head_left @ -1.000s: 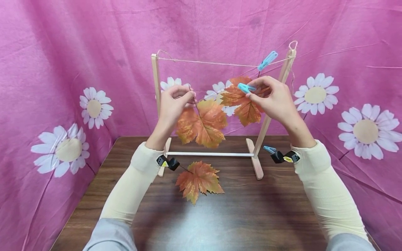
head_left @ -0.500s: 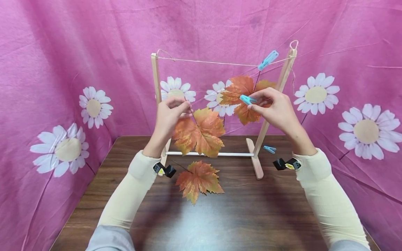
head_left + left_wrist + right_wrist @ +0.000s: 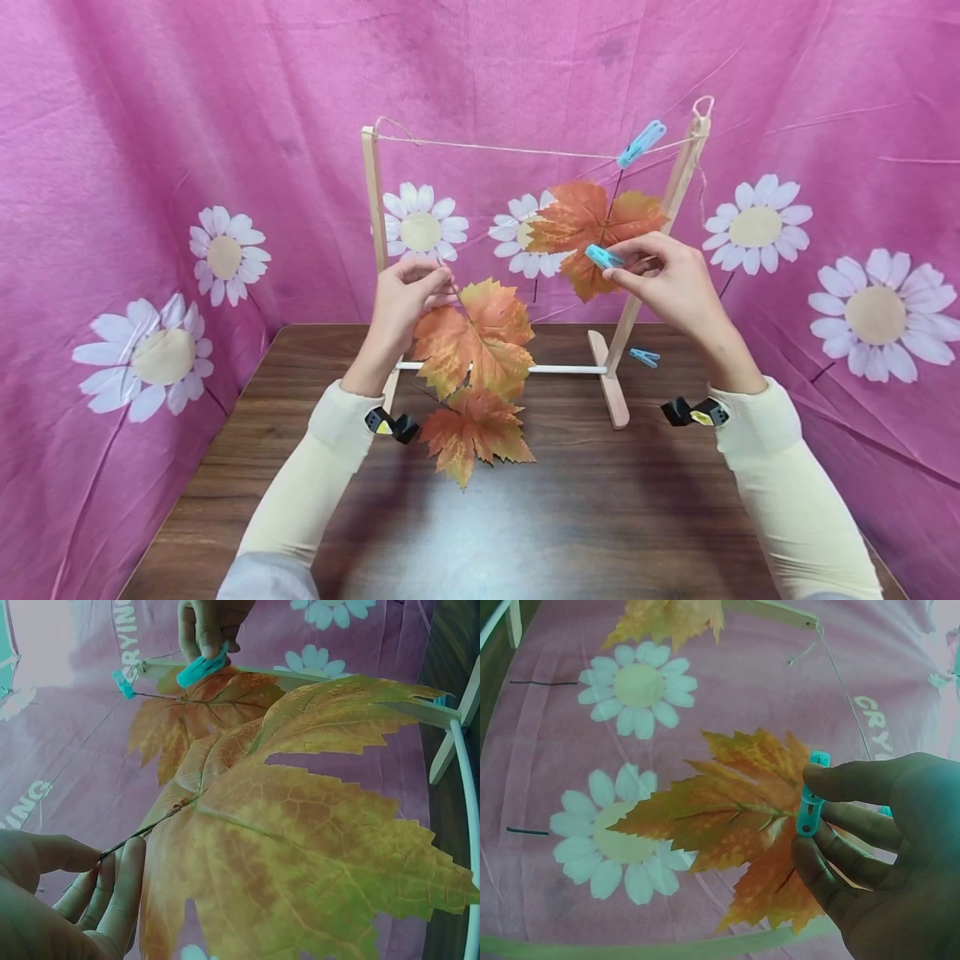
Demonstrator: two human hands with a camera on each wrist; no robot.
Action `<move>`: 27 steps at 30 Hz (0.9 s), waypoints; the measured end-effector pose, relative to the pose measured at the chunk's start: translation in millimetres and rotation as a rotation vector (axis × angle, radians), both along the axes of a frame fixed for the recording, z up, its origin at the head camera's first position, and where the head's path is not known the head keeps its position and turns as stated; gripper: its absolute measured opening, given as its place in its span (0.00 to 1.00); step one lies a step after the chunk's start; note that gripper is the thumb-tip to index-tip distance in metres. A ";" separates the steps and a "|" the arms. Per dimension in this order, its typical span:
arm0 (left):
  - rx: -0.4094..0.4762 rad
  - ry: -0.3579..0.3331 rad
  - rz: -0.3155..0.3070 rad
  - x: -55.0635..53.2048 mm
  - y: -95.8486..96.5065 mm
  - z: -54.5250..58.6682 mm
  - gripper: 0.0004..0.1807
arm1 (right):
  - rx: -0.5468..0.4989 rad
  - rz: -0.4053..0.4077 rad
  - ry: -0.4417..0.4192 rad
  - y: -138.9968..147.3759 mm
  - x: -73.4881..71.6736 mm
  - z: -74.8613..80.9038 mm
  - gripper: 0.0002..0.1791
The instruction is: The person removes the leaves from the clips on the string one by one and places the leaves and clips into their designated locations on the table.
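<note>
My left hand (image 3: 405, 304) pinches the thin dark stem of an orange-yellow artificial maple leaf (image 3: 480, 337), which hangs in front of the wooden stand. In the left wrist view that stem (image 3: 142, 829) runs between thumb and fingers. My right hand (image 3: 671, 271) holds a blue clothespin (image 3: 602, 256) between thumb and fingers; in the right wrist view the clothespin (image 3: 810, 802) stands upright in the grip. Behind it another maple leaf (image 3: 577, 218) hangs by its stem from a blue clothespin (image 3: 641, 144) on the string (image 3: 510, 150).
A third maple leaf (image 3: 476, 433) lies on the dark wood table (image 3: 570, 517), partly overlapped by the held one. One more blue clothespin (image 3: 644, 357) lies beside the stand's right foot (image 3: 609, 383). The stand's right post (image 3: 686, 162) rises behind my right hand. Pink cloth (image 3: 300, 75) surrounds the table.
My left hand has come down and slightly left with its leaf, which now overlaps the one on the table. My right hand has moved down and a little right with the clothespin.
</note>
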State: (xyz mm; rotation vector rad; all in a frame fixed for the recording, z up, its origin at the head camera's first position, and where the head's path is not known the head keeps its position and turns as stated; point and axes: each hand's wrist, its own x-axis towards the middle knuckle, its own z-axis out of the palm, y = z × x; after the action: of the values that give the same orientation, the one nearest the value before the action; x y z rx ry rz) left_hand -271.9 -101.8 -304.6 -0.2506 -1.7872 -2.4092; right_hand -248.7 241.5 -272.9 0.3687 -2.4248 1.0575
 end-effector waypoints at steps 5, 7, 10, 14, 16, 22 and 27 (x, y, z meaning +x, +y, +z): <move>0.004 -0.026 0.013 0.7 -5.2 -9.7 0.02 | -0.003 -0.008 -0.007 8.0 3.9 -9.1 0.14; 0.006 -0.037 0.015 0.6 -6.6 -13.9 0.03 | -0.007 -0.017 -0.010 11.7 5.2 -12.5 0.14; 0.013 -0.070 0.007 0.7 -8.1 -20.9 0.02 | -0.005 -0.027 -0.015 17.1 6.7 -17.9 0.14; 0.021 -0.108 -0.003 1.6 -8.9 -30.9 0.02 | -0.002 -0.034 -0.026 23.7 8.6 -25.2 0.15; 0.018 -0.116 -0.007 2.2 -9.0 -35.5 0.03 | -0.002 -0.041 -0.034 26.5 9.4 -28.7 0.15; 0.010 -0.137 -0.011 2.4 -10.7 -50.3 0.02 | 0.021 -0.048 -0.042 35.2 11.5 -39.0 0.14; -0.002 -0.172 -0.005 0.9 -13.2 -64.7 0.07 | 0.059 -0.035 -0.045 46.6 14.5 -50.8 0.13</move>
State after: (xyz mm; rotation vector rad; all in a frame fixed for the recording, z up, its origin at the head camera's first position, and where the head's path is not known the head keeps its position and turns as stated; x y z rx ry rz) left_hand -271.0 -114.9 -369.3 -0.0493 -1.8588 -2.5011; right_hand -234.2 288.1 -323.6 0.3237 -2.4977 0.9914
